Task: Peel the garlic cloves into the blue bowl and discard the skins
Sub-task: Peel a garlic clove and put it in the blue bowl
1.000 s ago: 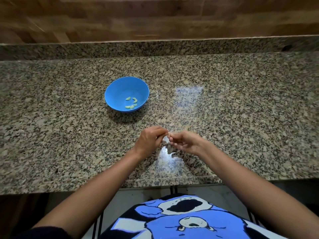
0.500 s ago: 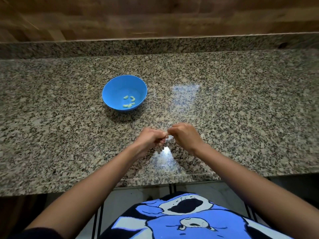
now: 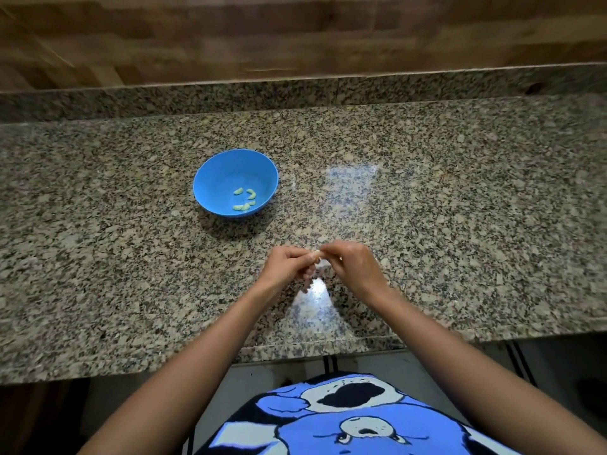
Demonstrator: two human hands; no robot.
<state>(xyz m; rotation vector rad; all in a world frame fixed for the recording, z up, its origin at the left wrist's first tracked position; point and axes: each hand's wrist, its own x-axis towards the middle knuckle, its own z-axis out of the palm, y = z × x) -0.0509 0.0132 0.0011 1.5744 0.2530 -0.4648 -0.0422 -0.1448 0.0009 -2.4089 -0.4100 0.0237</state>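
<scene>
Pinching one garlic clove (image 3: 318, 258) between curled fingertips, left hand (image 3: 286, 267) and right hand (image 3: 352, 266) meet above the counter (image 3: 460, 224) near its front edge. Both forearms converge, knuckles upward. Peeled cloves (image 3: 244, 200) lie in the blue bowl (image 3: 226, 174).

The bowl (image 3: 226, 172) sat on the tabletop (image 3: 460, 224), left of the middle and roughly halfway between the near and far edges. Several peeled cloves (image 3: 244, 200) lay in it, gathered at the bottom toward its near-right side. The two hands met over the tabletop, closer to the near edge than the bowl, to its right and well apart from it. The left hand (image 3: 285, 267) was on the left and the right hand (image 3: 353, 266) on the right, with a small garlic clove (image 3: 317, 257) pinched between their fingertips. Along the far edge rose a low upstand (image 3: 295, 93), and behind it a wall (image 3: 295, 37).
</scene>
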